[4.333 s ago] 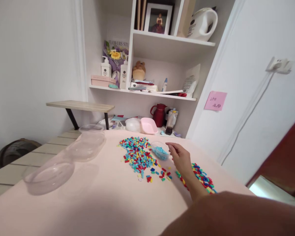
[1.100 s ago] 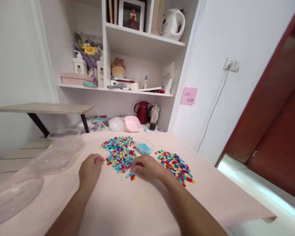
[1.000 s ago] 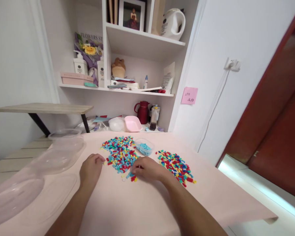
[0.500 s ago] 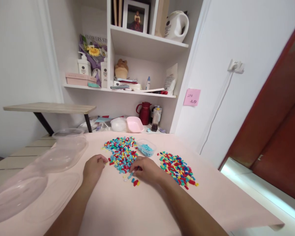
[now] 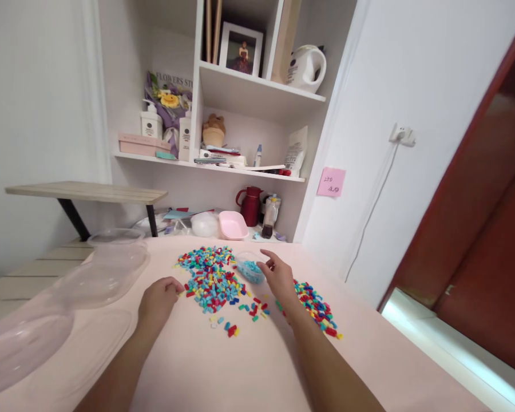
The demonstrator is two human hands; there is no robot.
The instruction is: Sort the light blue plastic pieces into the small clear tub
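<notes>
My right hand [image 5: 280, 280] is over the right side of a small clear plastic container [image 5: 242, 257] with light blue toy bricks [image 5: 249, 271] inside. Its thumb and forefinger are apart, and I see nothing between them. My left hand [image 5: 158, 303] rests on the table with curled fingers, left of a large pile of mixed small toy bricks [image 5: 214, 286]. A yellow bit shows at its fingertips; whether they grip it is unclear. Several loose bricks [image 5: 232, 330] lie in front of the pile. Another mixed pile [image 5: 315, 306] is partly hidden behind my right forearm.
Clear plastic tubs and lids [image 5: 98, 280] line the table's left side. At the back are a pink tray [image 5: 233, 225], a red jug [image 5: 251, 206] and a bottle of dark liquid [image 5: 269, 217]. Shelves [image 5: 257, 86] rise behind; a wooden ledge [image 5: 86, 191] stands at left.
My right hand has moved from the middle pile up and right to the container, and its fingers have spread. Loose bricks show where it was. My left hand stays nearly in place.
</notes>
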